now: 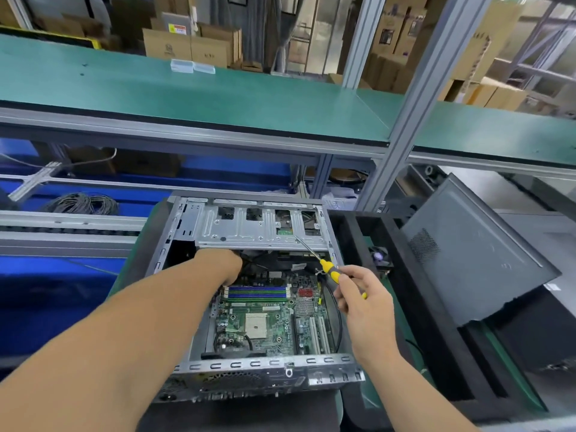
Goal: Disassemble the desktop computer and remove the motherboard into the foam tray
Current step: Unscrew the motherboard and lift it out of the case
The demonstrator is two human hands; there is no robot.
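An open desktop case (265, 364) lies flat on the bench in front of me. Its green motherboard (268, 325) sits inside, with blue memory slots and a bare CPU socket showing. My left hand (223, 263) reaches deep into the case under the silver drive cage (249, 229), among black cables; its fingers are hidden. My right hand (358, 294) grips a yellow-and-black screwdriver (327, 269), whose shaft points up and left toward the drive cage. A black foam tray (405, 275) stands right of the case.
The removed grey side panel (473, 260) leans over the tray at the right. A green shelf (193, 98) on an aluminium frame post (402, 120) overhangs the bench. Coiled cable (81, 204) and blue bins lie at the left, cardboard boxes behind.
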